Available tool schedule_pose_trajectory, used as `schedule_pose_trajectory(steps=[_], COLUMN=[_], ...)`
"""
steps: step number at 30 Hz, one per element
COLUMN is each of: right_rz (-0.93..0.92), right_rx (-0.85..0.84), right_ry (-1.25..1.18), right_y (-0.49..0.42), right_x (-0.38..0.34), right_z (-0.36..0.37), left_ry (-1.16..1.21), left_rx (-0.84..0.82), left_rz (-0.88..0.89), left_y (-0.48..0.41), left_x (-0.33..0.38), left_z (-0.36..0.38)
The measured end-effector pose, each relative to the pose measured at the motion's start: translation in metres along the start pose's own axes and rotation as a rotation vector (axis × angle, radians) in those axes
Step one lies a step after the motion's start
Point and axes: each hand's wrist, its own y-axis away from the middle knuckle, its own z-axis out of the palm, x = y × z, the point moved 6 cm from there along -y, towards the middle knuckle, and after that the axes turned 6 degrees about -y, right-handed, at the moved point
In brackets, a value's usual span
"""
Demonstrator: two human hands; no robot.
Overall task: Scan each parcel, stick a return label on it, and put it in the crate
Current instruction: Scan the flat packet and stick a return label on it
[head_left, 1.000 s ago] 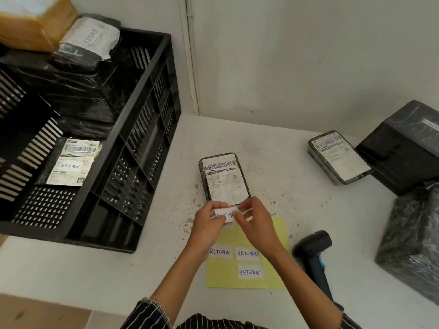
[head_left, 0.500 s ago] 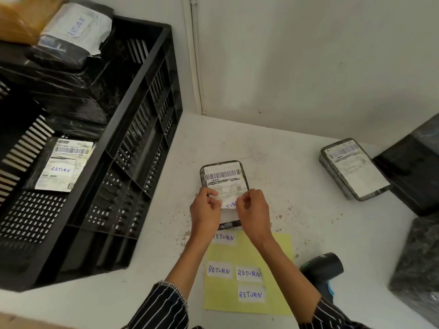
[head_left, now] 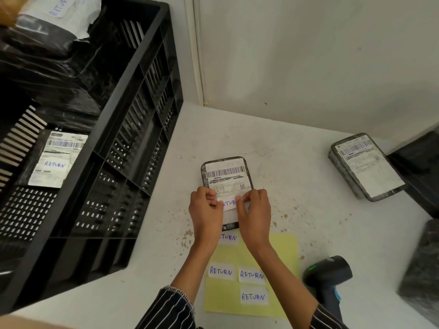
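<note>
A speckled white table (head_left: 297, 162) met a plain wall, with the black crate (head_left: 133, 129) along its left side. The parcel (head_left: 226, 172) lay flat mid-table, its near half hidden by the left hand (head_left: 205, 214) and right hand (head_left: 255, 212), each pinching an end of one return label (head_left: 229, 203) against it. Four spare labels (head_left: 251, 274) sat on a yellow sheet (head_left: 285, 252), one partly under the left wrist. One scanner (head_left: 330, 274) lay to the right, with a second parcel (head_left: 367, 166) and two black bundles (head_left: 420, 269) beyond.
</note>
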Motion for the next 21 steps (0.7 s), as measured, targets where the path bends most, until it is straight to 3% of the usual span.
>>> schedule_pose_trajectory(steps=[7, 15, 21], right_rz=[-0.044, -0.044, 0.041], right_rx=[0.012, -0.042, -0.063], right_ry=[0.083, 0.095, 0.06], right_y=[0.001, -0.002, -0.016], right_x=[-0.003, -0.004, 0.0], right_z=[0.002, 0.001, -0.001], left_ry=[-0.074, -0.394, -0.17], left_rx=[0.014, 0.039, -0.097], left_rz=[0.043, 0.156, 0.155], left_y=[0.004, 0.004, -0.014], left_x=[0.006, 0.011, -0.008], left_z=[0.002, 0.007, -0.001])
